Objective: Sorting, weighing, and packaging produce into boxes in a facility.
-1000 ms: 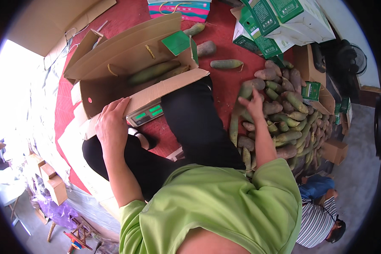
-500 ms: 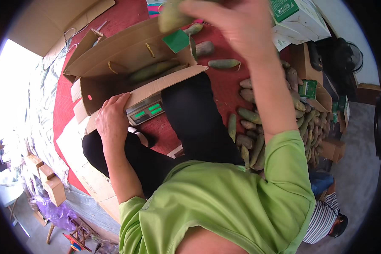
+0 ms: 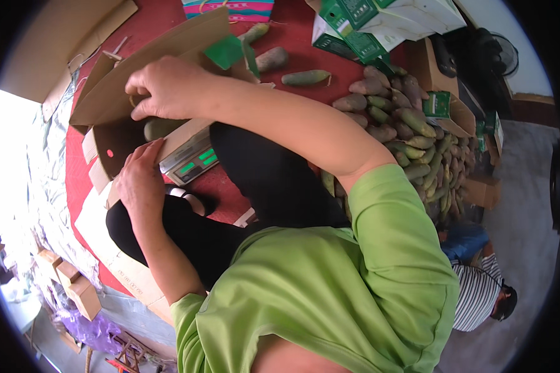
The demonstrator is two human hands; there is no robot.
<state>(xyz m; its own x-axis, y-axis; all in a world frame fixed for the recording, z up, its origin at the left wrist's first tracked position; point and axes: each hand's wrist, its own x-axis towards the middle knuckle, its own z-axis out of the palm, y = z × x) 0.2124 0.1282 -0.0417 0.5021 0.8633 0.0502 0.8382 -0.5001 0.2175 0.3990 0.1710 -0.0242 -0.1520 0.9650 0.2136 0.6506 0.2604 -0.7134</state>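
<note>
A long brown cardboard box (image 3: pixel 186 43) stands open on a scale (image 3: pixel 196 165) with lit green displays. My left hand (image 3: pixel 142 180) grips the near flap of the box, fingers over its edge. Over the box's opening is my right hand (image 3: pixel 171 87), fingers curved and apart with nothing visible between them, close to a yellow cord handle (image 3: pixel 132 100). Under that hand, part of a green radish (image 3: pixel 158 128) shows inside the box. My right hand and forearm hide most of the inside.
Several loose radishes (image 3: pixel 306 78) lie on the red cloth (image 3: pixel 317 37) beyond the box. A large radish heap (image 3: pixel 417 137) is at the right, near green-and-white cartons (image 3: pixel 386 28). Someone in a striped shirt (image 3: pixel 479 295) is at the lower right.
My right hand has swung from the far right down and left to the box; the radish it held has left its fingers. My left hand stays on the flap. The view has shifted slightly.
</note>
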